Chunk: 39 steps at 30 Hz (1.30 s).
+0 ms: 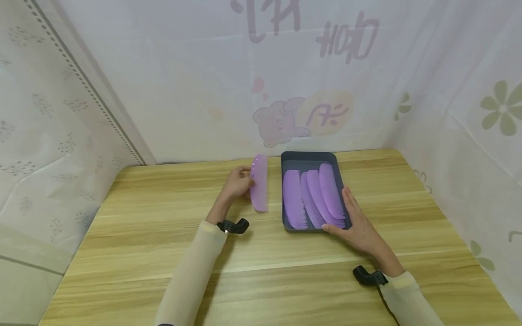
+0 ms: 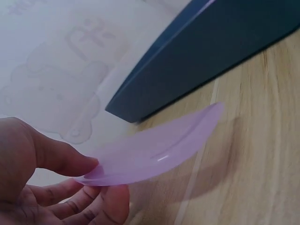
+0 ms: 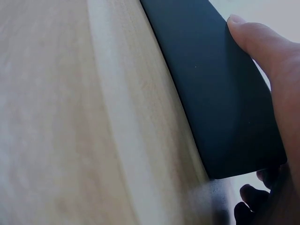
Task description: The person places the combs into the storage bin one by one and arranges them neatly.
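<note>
My left hand [image 1: 238, 182] pinches a translucent purple comb [image 1: 260, 183] by its curved back, left of the tray. In the left wrist view the thumb lies over the comb [image 2: 154, 154] and the fingers are beneath it, with the far end raised above the wood. A dark grey rectangular tray [image 1: 310, 155] holds several purple combs [image 1: 293, 197], laid lengthwise and partly overlapping. My right hand [image 1: 360, 228] holds the tray's near right corner, thumb on the near rim and fingers along the right wall. The right wrist view shows the thumb at the tray's rim [image 3: 211, 89].
Both hands work over a wood-grain table [image 1: 285, 280]. A pale printed cloth [image 1: 195, 90] hangs behind its back edge and along both sides. Black wrist cameras [image 1: 234, 226] are strapped to both wrists.
</note>
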{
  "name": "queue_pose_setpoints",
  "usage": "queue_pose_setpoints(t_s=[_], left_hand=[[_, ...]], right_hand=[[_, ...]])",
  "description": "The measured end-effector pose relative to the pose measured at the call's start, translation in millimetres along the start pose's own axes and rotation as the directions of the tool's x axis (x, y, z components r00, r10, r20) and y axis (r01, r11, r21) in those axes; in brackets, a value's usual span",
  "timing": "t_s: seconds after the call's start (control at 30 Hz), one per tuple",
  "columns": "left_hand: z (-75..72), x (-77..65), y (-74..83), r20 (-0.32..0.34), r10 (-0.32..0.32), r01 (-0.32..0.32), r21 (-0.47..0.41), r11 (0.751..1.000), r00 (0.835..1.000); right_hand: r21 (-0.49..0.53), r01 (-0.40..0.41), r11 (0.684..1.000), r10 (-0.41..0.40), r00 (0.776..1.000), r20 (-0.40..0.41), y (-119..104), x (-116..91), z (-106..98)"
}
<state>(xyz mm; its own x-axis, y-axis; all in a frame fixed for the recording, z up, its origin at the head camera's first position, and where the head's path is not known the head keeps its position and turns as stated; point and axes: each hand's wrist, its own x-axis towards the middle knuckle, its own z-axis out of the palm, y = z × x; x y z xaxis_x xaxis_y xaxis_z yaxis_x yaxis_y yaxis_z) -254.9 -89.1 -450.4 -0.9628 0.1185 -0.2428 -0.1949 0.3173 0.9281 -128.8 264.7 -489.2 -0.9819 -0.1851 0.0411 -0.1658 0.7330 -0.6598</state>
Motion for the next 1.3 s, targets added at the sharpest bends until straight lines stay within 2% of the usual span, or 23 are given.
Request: queue_pose_setpoints(t_s=[0.13,0.3,0.53,0.8,1.3], left_hand=[[-0.6,-5.3,2.1,-0.018,0.017,-0.017,-0.037,0.999,1.0],[-2.8,-13.5,6.4,0.006,0.016,-0.015,-0.122,0.992,1.0],[-2.8,-24.0,12.9,0.044,0.032,-0.023,-0.185,0.982,0.999],[10.9,-31.1,22.3,0.078,0.048,-0.029,-0.227,0.973,0.996],[45.6,-31.6,26.8,0.109,0.079,-0.046,-0.278,0.96,0.991]], right_hand=[[-0.005,0.004,1.0,-0.004,1.0,-0.006,0.6,0.5,0.0],[-0.009,0.003,1.0,-0.003,1.0,-0.007,1.4,0.7,0.5],[-0.013,0.008,1.0,-0.008,1.0,-0.01,1.6,0.6,2.1],[-0.013,0.006,1.0,-0.006,1.0,-0.01,1.1,-0.1,0.5],[-0.021,0.001,1.0,-0.001,1.0,-0.007,0.7,1.1,0.6]])
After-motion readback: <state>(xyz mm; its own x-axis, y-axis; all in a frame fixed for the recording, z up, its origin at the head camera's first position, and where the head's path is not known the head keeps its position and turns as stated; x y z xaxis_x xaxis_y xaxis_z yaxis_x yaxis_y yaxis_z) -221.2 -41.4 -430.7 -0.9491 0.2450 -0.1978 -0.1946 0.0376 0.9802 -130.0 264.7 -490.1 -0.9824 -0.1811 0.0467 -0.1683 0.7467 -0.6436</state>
